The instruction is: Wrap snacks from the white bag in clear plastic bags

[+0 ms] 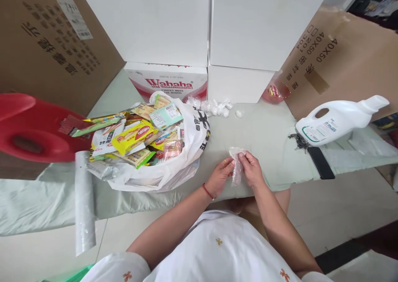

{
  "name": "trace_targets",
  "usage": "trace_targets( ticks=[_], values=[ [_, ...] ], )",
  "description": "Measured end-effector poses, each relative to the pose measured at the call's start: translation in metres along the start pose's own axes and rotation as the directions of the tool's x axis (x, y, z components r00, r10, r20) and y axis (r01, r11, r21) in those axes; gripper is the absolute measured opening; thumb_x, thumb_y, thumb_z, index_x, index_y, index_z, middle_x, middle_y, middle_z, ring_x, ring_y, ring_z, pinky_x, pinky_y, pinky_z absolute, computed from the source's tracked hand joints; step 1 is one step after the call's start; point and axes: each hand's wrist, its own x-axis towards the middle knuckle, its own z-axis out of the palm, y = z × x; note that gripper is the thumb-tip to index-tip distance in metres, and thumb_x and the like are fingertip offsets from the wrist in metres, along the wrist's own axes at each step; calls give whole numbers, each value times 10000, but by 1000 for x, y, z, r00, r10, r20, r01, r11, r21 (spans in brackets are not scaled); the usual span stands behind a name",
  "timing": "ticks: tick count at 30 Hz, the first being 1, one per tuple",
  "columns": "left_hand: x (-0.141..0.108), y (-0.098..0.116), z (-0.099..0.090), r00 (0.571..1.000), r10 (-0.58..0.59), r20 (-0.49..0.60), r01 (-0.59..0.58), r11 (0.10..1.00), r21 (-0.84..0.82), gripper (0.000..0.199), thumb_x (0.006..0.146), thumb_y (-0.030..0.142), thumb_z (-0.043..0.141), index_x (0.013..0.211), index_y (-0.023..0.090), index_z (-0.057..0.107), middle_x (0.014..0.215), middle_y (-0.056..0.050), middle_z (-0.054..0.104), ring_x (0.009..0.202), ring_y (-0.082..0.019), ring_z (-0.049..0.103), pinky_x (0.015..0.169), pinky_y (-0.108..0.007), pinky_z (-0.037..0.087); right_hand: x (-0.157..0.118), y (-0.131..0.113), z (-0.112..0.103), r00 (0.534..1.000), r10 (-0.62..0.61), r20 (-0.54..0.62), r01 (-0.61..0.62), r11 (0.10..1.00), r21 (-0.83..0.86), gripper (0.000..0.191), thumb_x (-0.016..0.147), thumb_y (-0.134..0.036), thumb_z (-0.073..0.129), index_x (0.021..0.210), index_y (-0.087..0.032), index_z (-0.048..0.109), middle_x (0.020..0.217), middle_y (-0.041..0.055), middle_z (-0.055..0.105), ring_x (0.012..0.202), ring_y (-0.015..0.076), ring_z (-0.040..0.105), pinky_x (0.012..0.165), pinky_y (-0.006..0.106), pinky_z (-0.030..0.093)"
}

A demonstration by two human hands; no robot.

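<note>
Between my two hands is a small crumpled clear plastic bag point(237, 170), held just above the near edge of the cloth-covered table. My left hand point(222, 175) has its fingers closed on the bag's left side. On the other side, my right hand point(250, 166) pinches its upper right edge. Whether anything lies inside the plastic I cannot tell. To the left of my hands stands a white plastic bag point(189, 149) full of wrapped snacks, with a yellow snack packet point(134, 137) on top. Beyond my hands lie several small bundles of clear plastic point(217, 108).
White boxes point(242, 29) and a Wahaha carton point(169, 83) line the back. Cardboard boxes point(345, 62) flank both sides. At right are a white detergent bottle point(336, 118), keys point(299, 142) and a phone point(321, 163). A plastic roll point(84, 207) overhangs the edge near a red container point(46, 128).
</note>
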Motion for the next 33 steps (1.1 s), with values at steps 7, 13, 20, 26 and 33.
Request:
trace_targets(
  ticks=[7,13,20,26,33],
  values=[
    [17,-9,1,992,43,-115,-66,977,-203,478,586,398,926,832,210,561,815,29,640,687,-114,597,662,-255,472,11,10,-29,976,-71,-208,62,997,-50,333,709,-512,816,823,-225,690,687,-33,577,537,93,349,461,237,245],
    [26,-6,6,958,209,-195,-229,970,-83,452,631,393,905,841,215,547,774,58,595,653,-74,536,642,-215,447,7,6,-37,989,82,-123,-79,997,25,437,719,-623,771,852,-217,684,751,2,628,567,98,409,459,221,279],
    [29,3,1,980,178,-91,-176,984,34,373,641,321,901,824,168,615,761,21,626,634,-70,524,622,-219,425,16,4,-37,990,104,-93,-99,994,55,409,613,-520,874,703,-203,631,646,-38,542,564,86,409,488,217,318],
    [30,10,-2,990,138,0,-138,989,-46,398,635,332,913,834,178,604,781,25,637,671,-76,550,663,-222,447,23,2,-31,975,218,42,-221,971,87,485,676,-621,805,894,-209,673,805,10,648,582,91,460,461,210,323],
    [42,12,-24,972,198,-125,-184,977,112,376,629,339,903,816,162,630,751,34,603,652,-66,511,638,-208,416,33,2,-30,986,23,-162,-35,997,-71,379,663,-521,830,733,-218,615,609,-71,474,503,78,306,467,239,233]
  ],
)
